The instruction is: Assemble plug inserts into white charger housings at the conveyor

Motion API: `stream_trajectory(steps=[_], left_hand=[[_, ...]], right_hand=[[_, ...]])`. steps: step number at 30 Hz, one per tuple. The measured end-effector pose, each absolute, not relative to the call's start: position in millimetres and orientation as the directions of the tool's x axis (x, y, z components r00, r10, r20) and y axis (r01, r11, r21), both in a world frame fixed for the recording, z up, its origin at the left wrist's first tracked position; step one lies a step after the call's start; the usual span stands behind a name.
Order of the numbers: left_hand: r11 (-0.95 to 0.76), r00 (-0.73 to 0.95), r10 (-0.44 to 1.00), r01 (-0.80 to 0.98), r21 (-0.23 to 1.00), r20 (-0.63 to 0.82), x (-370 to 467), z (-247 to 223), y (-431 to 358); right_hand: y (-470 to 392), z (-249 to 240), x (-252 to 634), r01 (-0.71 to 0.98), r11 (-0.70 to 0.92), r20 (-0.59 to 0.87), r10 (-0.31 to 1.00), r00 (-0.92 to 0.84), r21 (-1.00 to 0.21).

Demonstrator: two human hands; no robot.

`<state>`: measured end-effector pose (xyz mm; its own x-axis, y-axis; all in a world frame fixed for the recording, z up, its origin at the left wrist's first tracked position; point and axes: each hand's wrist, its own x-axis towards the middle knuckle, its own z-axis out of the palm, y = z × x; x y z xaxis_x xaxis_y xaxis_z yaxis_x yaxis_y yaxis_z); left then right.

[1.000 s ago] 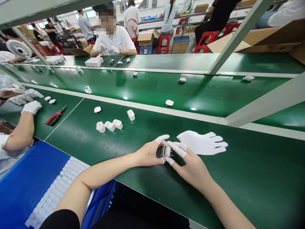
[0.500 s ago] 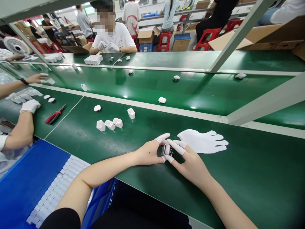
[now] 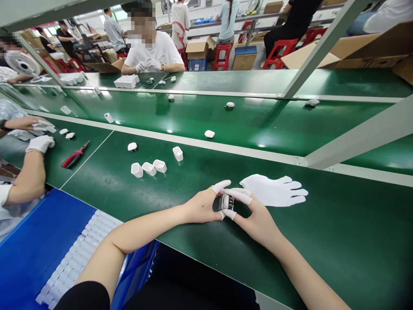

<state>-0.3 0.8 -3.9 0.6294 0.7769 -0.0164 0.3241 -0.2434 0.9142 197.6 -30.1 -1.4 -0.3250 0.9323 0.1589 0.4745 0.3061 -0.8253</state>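
Between my two hands is a small dark-and-white charger piece (image 3: 226,202) with metal pins on its right side. My left hand (image 3: 203,206), with white finger cots on thumb and fingers, grips it from the left. My right hand (image 3: 256,215), also in finger cots, has its thumb and fingertips closed on the pin side. A flat white glove (image 3: 274,190) lies just behind my right hand. To the left stand several hollow white housings (image 3: 137,170), one of them (image 3: 177,153) apart from the row. Behind them rests a white-capped charger part (image 3: 132,147).
Red-handled pliers (image 3: 75,158) lie left, near a co-worker's gloved hand (image 3: 41,144). White-capped parts (image 3: 209,134) ride the green conveyor (image 3: 264,133) beyond a pale rail. A slanted metal post (image 3: 358,133) rises at right. A blue bin (image 3: 41,228) holds rows of white pieces.
Parts on the conveyor have shifted left. My right fingers have moved slightly around the charger piece, showing more of its pins. The co-worker's bare hand at left has drawn back toward the white pieces.
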Motion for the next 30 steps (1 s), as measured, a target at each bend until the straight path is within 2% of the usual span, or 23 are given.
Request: stream_trajectory(steps=[4,8,14,18,21,26,30], left_hand=[[-0.254,0.634,0.773,0.325,0.911,-0.011,0,-3,0],[-0.262,0.640,0.768,0.315,0.912,-0.001,0,-4,1],[-0.251,0.637,0.770,0.327,0.911,-0.016,0,-5,1],[-0.265,0.645,0.764,0.325,0.908,-0.008,0,-3,1],[-0.280,0.651,0.759,0.319,0.905,0.006,0,-3,1],[-0.292,0.660,0.751,0.300,0.908,0.023,2,-4,2],[-0.290,0.661,0.750,0.305,0.907,0.018,1,-3,2]], right_hand=[[-30,-8,195,0.443,0.289,0.188,0.948,-0.257,-0.849],[-30,-5,195,0.490,0.310,0.190,0.941,-0.279,-0.815],[-31,3,197,0.625,0.461,0.311,0.887,-0.341,-0.630],[-33,1,197,0.650,0.536,0.384,0.843,-0.377,-0.538],[-35,4,200,0.635,0.537,0.402,0.842,-0.360,-0.555],[-37,14,210,0.616,0.454,0.459,0.873,-0.163,-0.644],[-37,11,209,0.617,0.432,0.377,0.898,-0.227,-0.657]])
